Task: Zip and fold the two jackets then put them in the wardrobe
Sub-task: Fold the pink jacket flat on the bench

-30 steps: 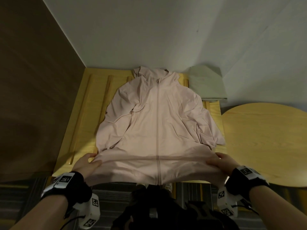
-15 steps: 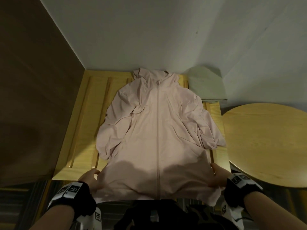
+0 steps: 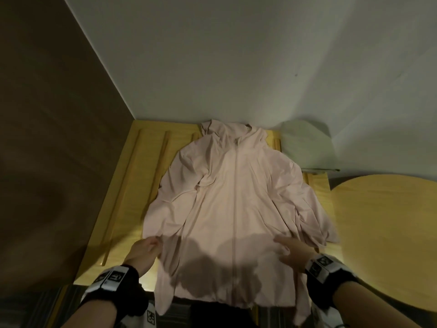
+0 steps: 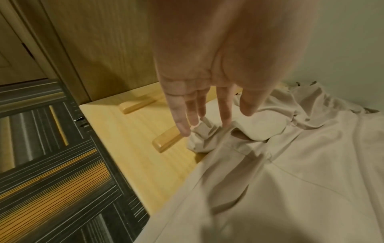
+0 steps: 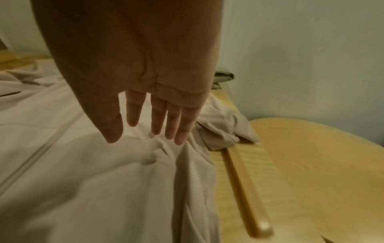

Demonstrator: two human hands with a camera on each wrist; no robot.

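The pink jacket [image 3: 234, 209] lies flat, front side up, on the wooden table [image 3: 132, 185]. Its zipper is closed and runs straight down the middle. The long way of the jacket goes from the person to the wall: the hood is at the far end by the wall, and the bottom hem hangs over the near edge of the table.

The left hand [image 3: 144, 250] is at the jacket's left edge, close to the hem. Its fingers [image 4: 184, 125] point straight down, spread out, and hold nothing. The tips seem to touch the bunched cuff of the left sleeve, but the wrist picture is blurry there.

The right hand [image 3: 292, 248] is over the jacket's lower right part, inside its right edge. Its fingers [image 5: 158, 118] are straight and spread, palm down, holding nothing.

Both sleeves lie along the jacket's sides. A folded green jacket [image 3: 305, 143] sits past the pink jacket's right shoulder, by the wall. A round table [image 3: 383, 233] stands to the jacket's right.
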